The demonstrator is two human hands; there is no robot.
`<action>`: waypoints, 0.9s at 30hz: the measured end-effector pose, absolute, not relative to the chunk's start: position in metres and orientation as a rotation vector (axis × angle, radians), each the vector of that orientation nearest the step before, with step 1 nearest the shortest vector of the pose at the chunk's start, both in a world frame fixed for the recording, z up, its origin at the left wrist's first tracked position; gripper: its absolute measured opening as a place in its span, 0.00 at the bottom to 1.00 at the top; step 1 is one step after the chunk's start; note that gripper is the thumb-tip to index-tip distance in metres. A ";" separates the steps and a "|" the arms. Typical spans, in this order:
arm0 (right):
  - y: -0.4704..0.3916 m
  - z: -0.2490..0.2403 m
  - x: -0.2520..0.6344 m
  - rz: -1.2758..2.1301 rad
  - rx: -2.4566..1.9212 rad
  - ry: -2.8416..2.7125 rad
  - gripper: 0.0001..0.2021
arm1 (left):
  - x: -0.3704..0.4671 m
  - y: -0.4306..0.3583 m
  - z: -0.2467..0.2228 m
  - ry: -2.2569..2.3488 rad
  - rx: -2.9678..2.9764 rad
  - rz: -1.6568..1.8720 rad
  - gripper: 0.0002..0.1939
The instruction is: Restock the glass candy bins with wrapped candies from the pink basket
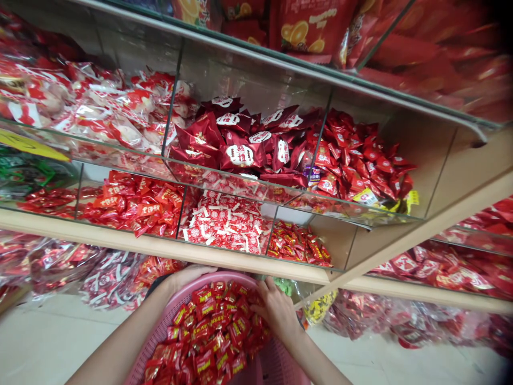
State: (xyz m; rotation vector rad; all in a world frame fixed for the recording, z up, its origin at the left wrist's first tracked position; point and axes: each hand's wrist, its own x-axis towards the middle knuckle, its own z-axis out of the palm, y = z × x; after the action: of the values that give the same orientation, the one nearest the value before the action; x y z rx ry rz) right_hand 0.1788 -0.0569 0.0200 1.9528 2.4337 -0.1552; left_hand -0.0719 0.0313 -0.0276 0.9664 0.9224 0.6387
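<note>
A pink plastic basket [156, 334] is at the bottom centre, heaped with small red wrapped candies [218, 326] with yellow lettering. My left hand [194, 275] lies at the basket's far left rim, its fingers stretched along it and partly hidden. On the right side my right hand [276, 307] touches the candies inside the rim, fingers apart and slightly bent; no candy shows in its grip. Just beyond the basket, the lowest shelf compartments hold red-and-white candies [228, 222] and small red-and-gold candies [298, 243].
A wooden shelf edge [240, 262] runs just beyond the basket. Glass-divided compartments above hold dark red packets [240, 149] and red packets [360, 155]. Bagged candies [116, 275] stand under the shelf. A slanting wooden post [433, 230] rises at the right. Pale floor tiles [52, 342] show below.
</note>
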 end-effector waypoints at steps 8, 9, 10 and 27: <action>-0.055 0.018 0.179 -0.099 1.986 2.399 0.13 | -0.071 0.032 -0.030 0.911 0.945 0.606 0.26; -0.054 0.018 0.179 -0.089 1.990 2.389 0.12 | -0.071 0.032 -0.031 0.914 0.943 0.602 0.26; -0.054 0.018 0.179 -0.079 1.993 2.386 0.12 | -0.071 0.032 -0.031 0.915 0.944 0.597 0.26; -0.033 0.105 0.221 0.034 2.109 2.779 0.16 | -0.072 0.031 -0.031 0.915 0.857 0.549 0.26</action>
State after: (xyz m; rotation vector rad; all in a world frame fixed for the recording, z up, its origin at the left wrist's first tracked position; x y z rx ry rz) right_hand 0.2208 -0.0330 0.1047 2.1093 2.7787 0.0341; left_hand -0.0719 0.0312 -0.0313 0.8567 0.9153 0.5487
